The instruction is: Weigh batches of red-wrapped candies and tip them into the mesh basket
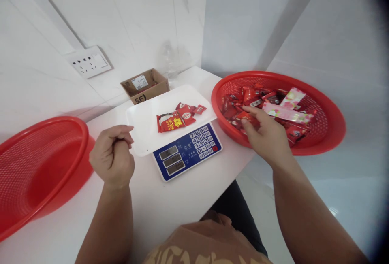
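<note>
My right hand (268, 136) reaches over the near left side of a red plastic basket (336, 128), thumb and fingers apart, close to the small red packets (252, 94) inside. Two pink floral packets (284, 112) lie on top of that pile. Beside the left end of a white weighing tray (142, 120), my left hand (114, 156) is curled into a loose fist with nothing visible in it. A larger red and yellow packet (170, 122) and smaller red packets (187, 112) rest on the tray. Below it shows the scale's blue panel (188, 150); its digits are too blurred to read.
A second red basket (82, 128) stands at the left, its visible inside bare. Behind the tray are an open cardboard box (152, 92) and a clear plastic bottle (168, 59) against the wall. A socket panel (89, 62) is on the wall. The table's front edge runs diagonally.
</note>
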`<act>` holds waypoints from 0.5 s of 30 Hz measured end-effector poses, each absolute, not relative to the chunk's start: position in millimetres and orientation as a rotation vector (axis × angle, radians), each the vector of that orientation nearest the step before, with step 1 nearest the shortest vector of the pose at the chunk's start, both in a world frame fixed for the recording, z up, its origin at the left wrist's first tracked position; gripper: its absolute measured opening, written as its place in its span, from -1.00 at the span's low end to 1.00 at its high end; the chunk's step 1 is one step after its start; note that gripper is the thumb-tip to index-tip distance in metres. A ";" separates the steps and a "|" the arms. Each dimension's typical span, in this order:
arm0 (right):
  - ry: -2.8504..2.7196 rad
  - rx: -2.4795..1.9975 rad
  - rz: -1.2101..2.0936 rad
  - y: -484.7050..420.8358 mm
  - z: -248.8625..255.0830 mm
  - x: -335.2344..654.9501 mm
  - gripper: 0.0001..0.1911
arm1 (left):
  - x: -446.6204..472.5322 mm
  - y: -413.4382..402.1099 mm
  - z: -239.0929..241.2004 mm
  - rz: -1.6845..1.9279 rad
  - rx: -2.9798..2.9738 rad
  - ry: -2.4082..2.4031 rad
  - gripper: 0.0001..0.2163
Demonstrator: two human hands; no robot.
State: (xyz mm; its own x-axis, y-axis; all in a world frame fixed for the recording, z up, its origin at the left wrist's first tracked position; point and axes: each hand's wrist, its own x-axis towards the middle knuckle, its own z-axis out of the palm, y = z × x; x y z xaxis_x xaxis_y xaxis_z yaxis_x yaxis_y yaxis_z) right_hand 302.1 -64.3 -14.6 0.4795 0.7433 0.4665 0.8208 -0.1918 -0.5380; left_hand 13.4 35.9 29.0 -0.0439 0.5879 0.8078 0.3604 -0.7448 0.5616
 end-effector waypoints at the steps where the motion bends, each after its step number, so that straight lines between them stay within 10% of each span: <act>1: -1.300 -1.962 -0.133 -64.2 -14.9 302.3 -0.61 | 12.3 35.7 31.0 1.814 2.077 1.106 -0.75; 15: -1.323 -1.931 -0.058 -65.9 -8.6 301.5 -0.62 | -138.0 71.3 27.4 0.087 2.049 2.475 -0.34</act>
